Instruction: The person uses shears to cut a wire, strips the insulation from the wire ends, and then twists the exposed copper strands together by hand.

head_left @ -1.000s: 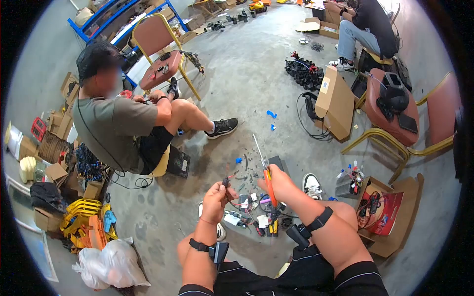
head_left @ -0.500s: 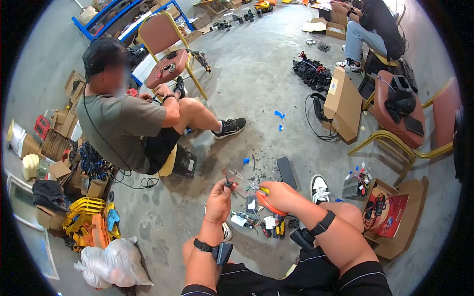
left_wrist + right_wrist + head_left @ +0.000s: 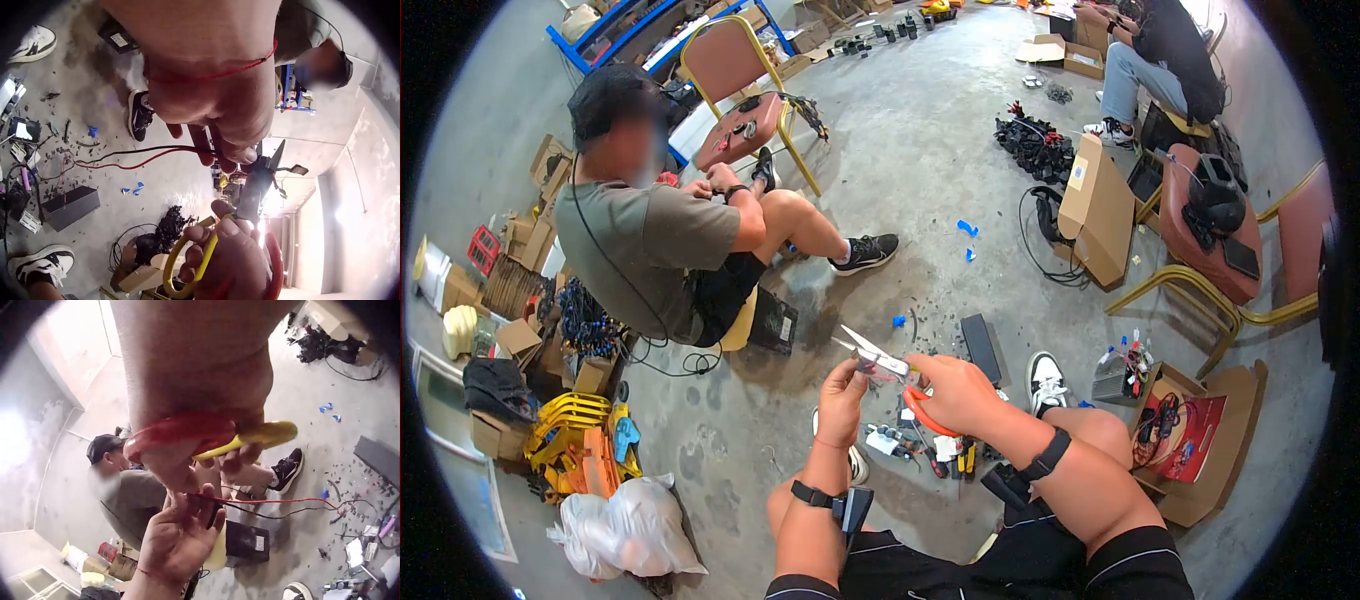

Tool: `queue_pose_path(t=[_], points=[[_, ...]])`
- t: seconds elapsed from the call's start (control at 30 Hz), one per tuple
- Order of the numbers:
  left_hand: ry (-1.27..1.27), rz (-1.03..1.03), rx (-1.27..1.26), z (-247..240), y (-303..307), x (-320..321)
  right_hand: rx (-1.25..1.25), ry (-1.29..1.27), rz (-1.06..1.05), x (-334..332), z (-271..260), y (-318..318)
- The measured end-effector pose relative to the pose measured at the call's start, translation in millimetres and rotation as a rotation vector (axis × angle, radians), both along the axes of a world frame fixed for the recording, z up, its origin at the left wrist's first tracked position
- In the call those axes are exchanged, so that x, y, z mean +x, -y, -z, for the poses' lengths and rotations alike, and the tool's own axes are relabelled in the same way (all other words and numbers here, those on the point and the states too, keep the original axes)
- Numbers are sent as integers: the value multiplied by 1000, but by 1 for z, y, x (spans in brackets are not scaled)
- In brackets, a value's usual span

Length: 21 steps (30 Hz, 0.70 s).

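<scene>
Concrete floor lay beneath; the left hand, forearm extended forward, pinched thin wires; the right hand, forearm angled inward, gripped scissors, blades parted.

Pretty scuffed grey concrete floor in here. Brownish padded chairs with gold frames, blue shelving behind.

Blue shelving near 1 chair.
</scene>
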<state>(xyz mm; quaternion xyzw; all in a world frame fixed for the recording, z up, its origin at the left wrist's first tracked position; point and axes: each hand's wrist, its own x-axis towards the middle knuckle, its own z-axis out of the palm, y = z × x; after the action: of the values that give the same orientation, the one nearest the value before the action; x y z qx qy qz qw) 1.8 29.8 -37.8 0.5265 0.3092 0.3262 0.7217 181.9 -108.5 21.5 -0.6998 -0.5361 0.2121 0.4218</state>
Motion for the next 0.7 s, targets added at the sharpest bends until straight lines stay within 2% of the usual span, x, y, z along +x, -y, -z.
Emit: queue_pose_path(t=[0.23,0.27,0.37,0.7], points=[[-107,-65,-3,-2,1,8,73,138,-22,-18,-11,6],[-140,-144,24,-3,5,11,77,154,-46,-20,-8,5],[-101,-198,-16,-14,9,16,77,199,-56,-28,0,4],[-174,-229,-10,-2,9,11,124,515,7,-45,13,-2]])
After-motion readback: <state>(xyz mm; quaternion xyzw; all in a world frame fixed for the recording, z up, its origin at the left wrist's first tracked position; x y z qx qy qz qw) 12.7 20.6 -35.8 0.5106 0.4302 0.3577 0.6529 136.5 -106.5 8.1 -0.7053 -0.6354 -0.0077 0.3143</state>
